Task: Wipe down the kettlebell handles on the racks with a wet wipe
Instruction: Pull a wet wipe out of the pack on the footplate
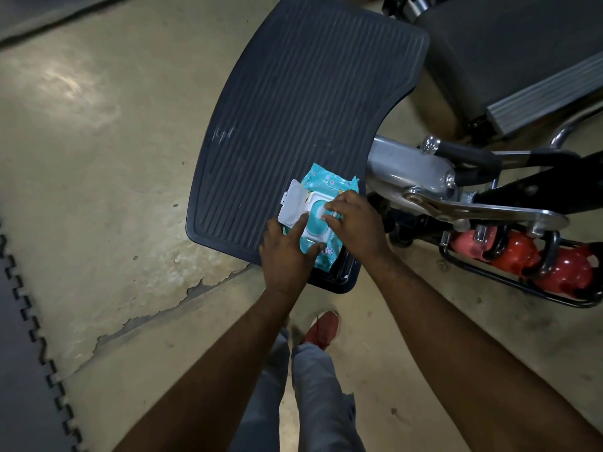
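Pack: a soft teal wipes pack (326,181) with a small printed pattern lay flat on the near end of the platform.
Lid: its white hard-plastic flip lid (292,203) stood hinged open to the left, above a rounded white-and-teal opening.
Left hand: the left hand (287,252) lay spread wide on the pack's near-left side, fingers straight and pressing it down, thumb along the near edge.
Right hand: the right hand (354,220) was curled at the opening, its fingertips narrowed to a pinch on a small white bit of wet wipe (336,216).
Platform: a broad, curved black rubber platform (293,93) with rounded corners and fine lengthwise ribs.
Kettlebells: three round red kettlebells (512,252) with dark looped handles sat in a row to the right, well apart from both hands.
Rack: a low black tubular rack (483,274) held them near the floor.
Machine: grey painted and chromed metal parts (408,168) sat beside the platform, with a black padded seat (509,44) beyond.
Floor: smooth beige concrete floor (98,158), cracked and chipped in places.
Mat: dark interlocking mat tiles (19,353) with toothed edges lay at the left.
Legs: grey trousers (313,386) and a red shoe (321,326) showed below.
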A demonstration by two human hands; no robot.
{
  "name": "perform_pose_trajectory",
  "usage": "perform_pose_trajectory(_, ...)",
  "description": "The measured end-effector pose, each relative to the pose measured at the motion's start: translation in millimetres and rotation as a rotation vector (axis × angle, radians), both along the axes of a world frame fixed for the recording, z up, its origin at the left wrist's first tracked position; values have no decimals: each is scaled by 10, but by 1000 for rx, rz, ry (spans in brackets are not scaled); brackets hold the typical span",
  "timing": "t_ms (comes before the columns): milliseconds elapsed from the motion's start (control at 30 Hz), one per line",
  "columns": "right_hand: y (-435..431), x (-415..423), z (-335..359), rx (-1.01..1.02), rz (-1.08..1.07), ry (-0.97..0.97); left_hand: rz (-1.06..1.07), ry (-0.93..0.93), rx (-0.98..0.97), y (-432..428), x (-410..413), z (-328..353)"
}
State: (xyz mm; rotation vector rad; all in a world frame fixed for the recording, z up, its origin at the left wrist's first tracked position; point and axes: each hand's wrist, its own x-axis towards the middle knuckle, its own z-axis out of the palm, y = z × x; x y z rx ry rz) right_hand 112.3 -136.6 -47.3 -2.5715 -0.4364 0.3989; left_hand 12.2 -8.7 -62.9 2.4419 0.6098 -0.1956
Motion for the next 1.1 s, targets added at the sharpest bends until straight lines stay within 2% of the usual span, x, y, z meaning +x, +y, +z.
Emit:
perform_pose_trajectory(333, 172, 29, 93, -170, 27, -71, -16, 66, 52, -51, 39, 58)
perform_pose_trajectory(533, 126, -52, 76, -136, 95, -89, -15, 82, 77, -60, 37, 81)
perform_pose_trajectory(800, 86, -15, 22, -27, -1, -36, -14, 93, 64, -65, 37, 137)
perform_pose_trajectory(1100, 106, 0, 65, -46, -35, -55, 23, 59, 21, -64, 10, 64)
